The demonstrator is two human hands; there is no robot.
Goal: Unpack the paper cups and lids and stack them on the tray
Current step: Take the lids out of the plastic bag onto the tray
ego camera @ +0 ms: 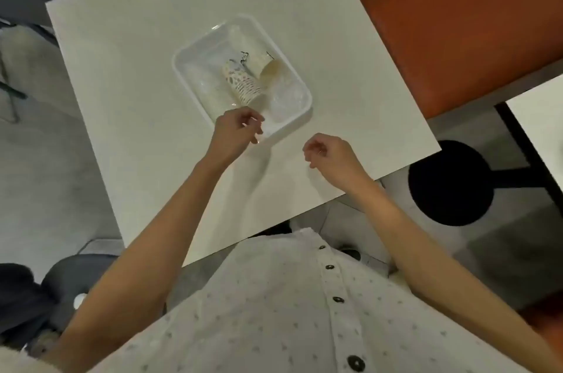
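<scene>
My left hand (237, 129) hangs over the tray's (176, 68) near corner, fingers curled; I cannot tell whether they pinch anything. Just beyond it the paper cups (242, 85) lie on their side in the tray. My right hand (327, 153) hovers alongside, loosely curled and holding nothing, over open table (122, 68), whose edge lies behind its wrist.

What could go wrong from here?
1. The cups lie on their side in the tray; they may roll or slide apart when lifted.
2. The left hand is at the tray's near rim; a tug might drag the tray. The right hand isn't bracing it.
</scene>
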